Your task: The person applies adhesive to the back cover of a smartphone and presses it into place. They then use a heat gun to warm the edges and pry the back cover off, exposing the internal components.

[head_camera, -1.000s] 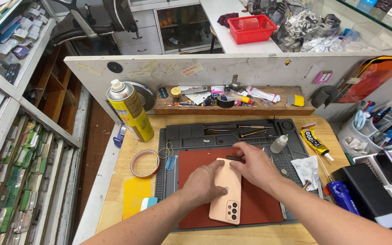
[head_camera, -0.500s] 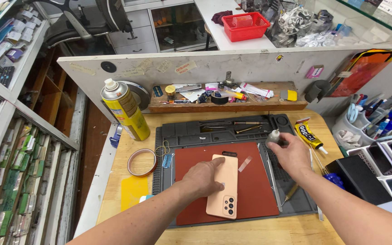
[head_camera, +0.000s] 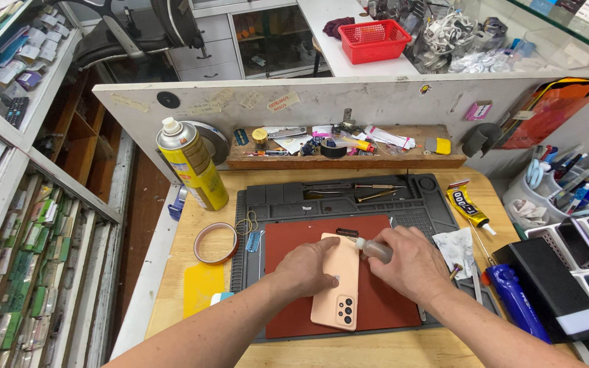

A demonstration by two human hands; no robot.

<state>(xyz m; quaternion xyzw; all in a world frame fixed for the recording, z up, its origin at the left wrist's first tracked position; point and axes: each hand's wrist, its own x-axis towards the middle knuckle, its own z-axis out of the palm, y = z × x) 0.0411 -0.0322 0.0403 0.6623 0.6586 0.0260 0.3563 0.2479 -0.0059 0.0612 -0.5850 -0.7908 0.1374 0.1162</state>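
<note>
Our peach smartphone [head_camera: 336,285] lies camera-side up on the red mat [head_camera: 294,235]; our left hand [head_camera: 308,264] presses flat to steady it; our right hand [head_camera: 407,262] grips a small dropper bottle [head_camera: 374,249], nozzle toward the phone's upper edge.

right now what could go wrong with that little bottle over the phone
The right hand tips a small bottle at the top edge of the peach phone; too much liquid could run onto the red mat. The left hand alone pins the phone, so it might slide.

Wooden workbench [head_camera: 172,252], grey partition [head_camera: 390,102]
</note>
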